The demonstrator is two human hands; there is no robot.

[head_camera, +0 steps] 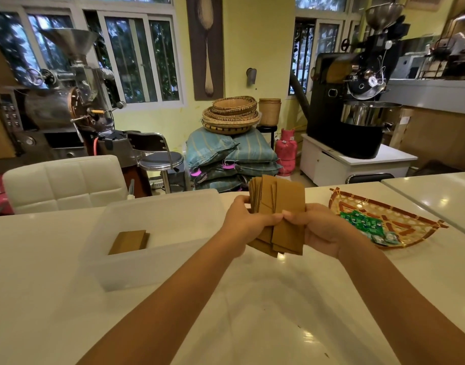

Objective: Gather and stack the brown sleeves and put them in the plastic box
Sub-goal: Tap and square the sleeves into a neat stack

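so both hands, left (243, 222) and right (322, 227), clamp the uneven sleeves (281, 212) upright, likely to square them before the box (157, 259).

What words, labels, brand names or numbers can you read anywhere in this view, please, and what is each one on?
No text can be read for certain.
Green packets in the woven tray: printing too small and blurred to read.
Pink gas cylinder: a small label, unreadable.
Control panel on the roaster at the left: markings too blurred to read.
Brown sleeves and plastic box: no printing visible.
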